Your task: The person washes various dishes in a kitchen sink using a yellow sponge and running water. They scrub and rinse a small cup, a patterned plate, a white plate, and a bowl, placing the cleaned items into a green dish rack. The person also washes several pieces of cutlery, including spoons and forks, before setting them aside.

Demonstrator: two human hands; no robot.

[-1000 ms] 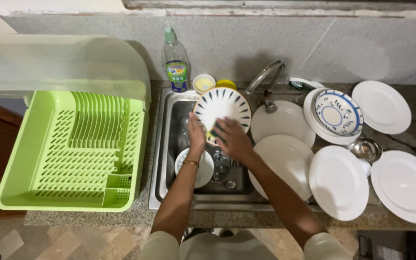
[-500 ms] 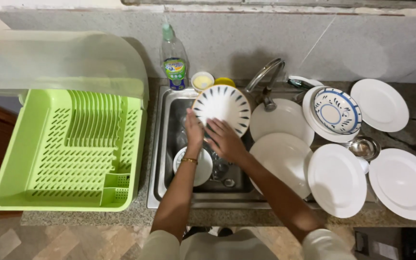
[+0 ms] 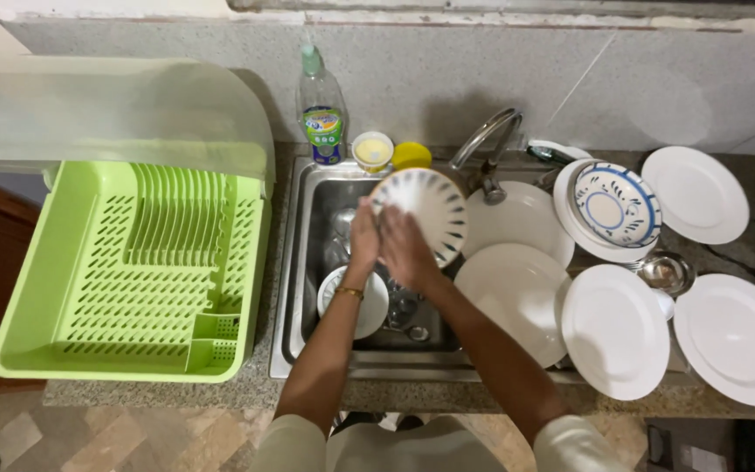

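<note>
Both hands [image 3: 386, 240] on striped plate [image 3: 430, 210]

Green dish rack [image 3: 133, 271] left; soap bottle [image 3: 322, 109] behind sink; white plates [image 3: 613, 330] right

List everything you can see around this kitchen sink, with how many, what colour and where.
Dish rack: one, lime-green plastic with clear lid, left of sink.
Steel sink: one, centre.
Soap bottle: one, clear, behind sink.
Small tubs: two, cream and yellow, by bottle.
Tap: one, metal, behind sink.
Patterned plate: one, white with dark rim marks, held over sink.
Plain plates: several, white, right counter.
Blue-patterned bowl: one, on stacked plates.
Left hand: on the plate's edge.
Right hand: on the plate's face.
</note>
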